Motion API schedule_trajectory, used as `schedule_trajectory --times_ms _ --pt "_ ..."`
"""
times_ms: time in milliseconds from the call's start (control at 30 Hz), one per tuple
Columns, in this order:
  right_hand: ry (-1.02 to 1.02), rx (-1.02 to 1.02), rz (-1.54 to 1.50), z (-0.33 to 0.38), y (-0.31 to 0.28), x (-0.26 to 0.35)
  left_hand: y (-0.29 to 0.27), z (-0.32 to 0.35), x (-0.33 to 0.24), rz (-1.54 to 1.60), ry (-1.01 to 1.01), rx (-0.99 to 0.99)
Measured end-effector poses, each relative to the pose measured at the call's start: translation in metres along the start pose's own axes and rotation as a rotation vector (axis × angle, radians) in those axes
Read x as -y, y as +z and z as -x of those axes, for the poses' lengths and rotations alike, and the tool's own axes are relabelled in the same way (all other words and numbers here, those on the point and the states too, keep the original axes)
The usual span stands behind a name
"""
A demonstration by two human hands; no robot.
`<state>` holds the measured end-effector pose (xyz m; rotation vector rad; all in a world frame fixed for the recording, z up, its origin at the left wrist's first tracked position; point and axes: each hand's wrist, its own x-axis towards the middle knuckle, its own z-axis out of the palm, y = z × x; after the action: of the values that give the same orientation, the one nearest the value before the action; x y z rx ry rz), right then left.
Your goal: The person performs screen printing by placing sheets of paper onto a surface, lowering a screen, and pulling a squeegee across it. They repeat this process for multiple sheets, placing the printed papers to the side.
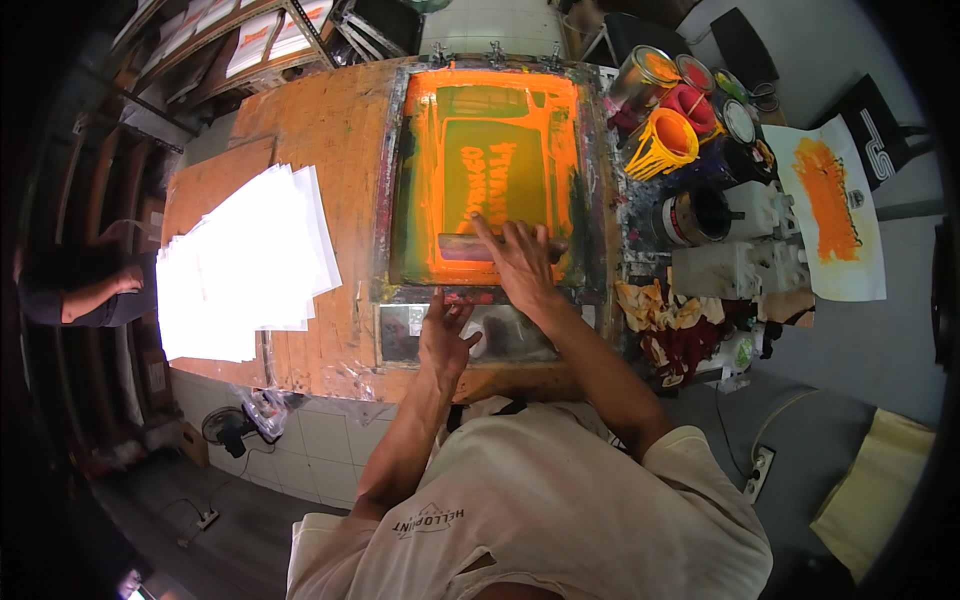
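Note:
A printing screen (396, 200) lies on the wooden table, its mesh smeared with bright orange ink (432, 130) around a green stencil area with lettering. My right hand (522, 258) is closed over a squeegee (465, 246), its index finger stretched along the top; the blade lies across the near part of the mesh. At the screen's near edge is my left hand (447, 338), fingers apart and fingertips against or just beside the frame. Whether it bears on the frame, I cannot tell.
White paper sheets (250, 260) are piled at the left of the wooden table (330, 130). Ink cans (650, 72), an orange-coated cup (668, 138), plastic jugs (725, 268) and stained rags (670, 320) crowd the right. Another person's arm (100, 294) shows at far left.

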<state>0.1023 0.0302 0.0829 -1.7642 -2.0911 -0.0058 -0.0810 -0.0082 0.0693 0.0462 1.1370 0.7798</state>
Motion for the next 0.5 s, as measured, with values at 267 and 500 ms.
schedule_trajectory --times_ms 267,500 --pt "-0.037 -0.014 0.100 0.015 0.020 -0.001 -0.009 -0.002 0.008 -0.036 -0.031 -0.020" --pt "-0.001 -0.047 0.169 -0.096 0.058 -0.070 0.002 -0.004 0.003 -0.012 -0.053 -0.097"
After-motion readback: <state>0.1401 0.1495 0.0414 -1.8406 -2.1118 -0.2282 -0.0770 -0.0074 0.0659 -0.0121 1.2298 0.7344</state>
